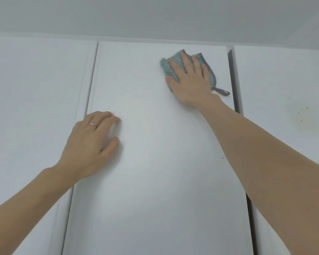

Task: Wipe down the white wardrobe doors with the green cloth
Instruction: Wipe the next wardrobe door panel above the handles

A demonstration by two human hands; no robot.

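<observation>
The right hand (187,80) pressed the soft, light green cloth (175,66) flat, fingers straight, on the door (155,162); the left hand (92,142), loose, held nothing.

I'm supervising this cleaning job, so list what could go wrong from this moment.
1. The right hand presses the green cloth flat with straight fingers, not gripping it; it could slip and drop.
2. The cloth's hanging loop lies beside the dark gap at the wardrobe door edge and might snag there.
3. The bare left hand on the door may leave fingerprints.
</observation>
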